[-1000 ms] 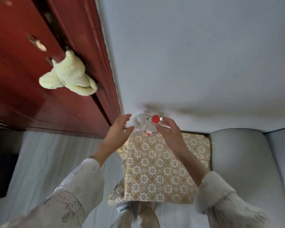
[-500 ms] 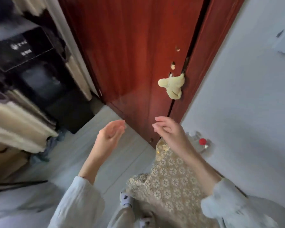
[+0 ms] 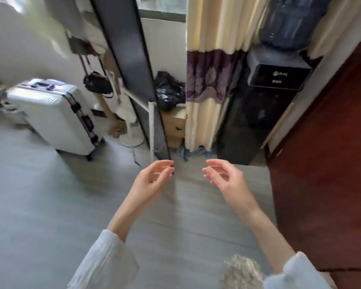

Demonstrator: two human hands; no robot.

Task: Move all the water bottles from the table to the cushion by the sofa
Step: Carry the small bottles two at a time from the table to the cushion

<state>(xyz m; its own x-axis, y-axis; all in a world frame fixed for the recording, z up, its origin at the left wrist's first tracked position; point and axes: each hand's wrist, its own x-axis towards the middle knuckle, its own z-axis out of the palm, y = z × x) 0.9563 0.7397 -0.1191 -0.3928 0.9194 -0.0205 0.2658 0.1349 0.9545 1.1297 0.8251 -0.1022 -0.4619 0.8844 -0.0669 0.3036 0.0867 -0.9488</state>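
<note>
Two hands in frame, centre. Left hand (image 3: 152, 180) held palm inward, fingers loosely curled and spread, holding nothing. Right hand (image 3: 224, 178) likewise, fingers loosely curled apart, empty. The hands are apart, with grey floor (image 3: 40, 205) beneath them.

Water bottles: zero visible. One corner of a gold-and-white patterned cushion (image 3: 241, 272) shows at the bottom edge, right of centre, beside the right sleeve.

Two pale sleeves, lower frame. One white hard-shell suitcase (image 3: 54, 113) stands at left. One dark-framed tall panel (image 3: 133, 69) leans at centre top. One cream curtain with a purple band (image 3: 204, 80) hangs right of it. One black water dispenser (image 3: 265, 101) at upper right. One red-brown wooden door (image 3: 325, 163) along the right edge.
</note>
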